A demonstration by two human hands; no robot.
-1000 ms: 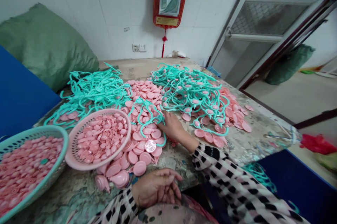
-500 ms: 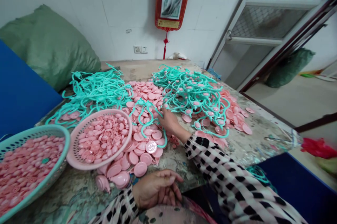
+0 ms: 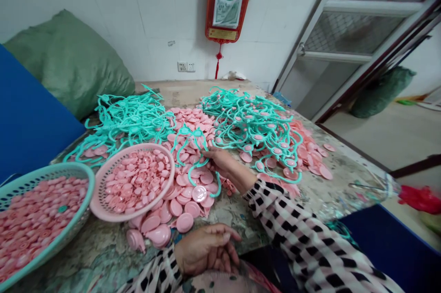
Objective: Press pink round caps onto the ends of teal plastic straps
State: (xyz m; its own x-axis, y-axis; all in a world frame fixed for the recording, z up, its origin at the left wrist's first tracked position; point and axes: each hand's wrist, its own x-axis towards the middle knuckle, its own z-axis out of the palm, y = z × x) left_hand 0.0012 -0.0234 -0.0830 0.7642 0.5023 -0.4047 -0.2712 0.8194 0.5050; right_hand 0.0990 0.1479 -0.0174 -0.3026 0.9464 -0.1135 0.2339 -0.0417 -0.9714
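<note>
My right hand (image 3: 220, 162) reaches over the middle of the table. Its fingers are pinched on a thin, curved teal plastic piece (image 3: 203, 162) at the edge of the pink pile. Partly hidden fingertips blur the exact grip. Other teal pieces (image 3: 182, 131) lie loose just beyond, on top of round pink plastic discs (image 3: 184, 222). Close to my body, my left hand (image 3: 206, 249) rests palm turned up, fingers loosely curled and apart, holding nothing.
Left stand a pink basket (image 3: 97, 201) and a teal basket (image 3: 90, 187), both full of small pink parts. A teal heap (image 3: 134, 116) lies behind them. Another teal heap with pink centres (image 3: 255, 123) is at right. A green sack (image 3: 72, 63) leans against the wall.
My right hand has shifted slightly left and toward me, and the teal piece at its fingers moved with it. My left hand stays in place. The calendar page now hangs flat.
</note>
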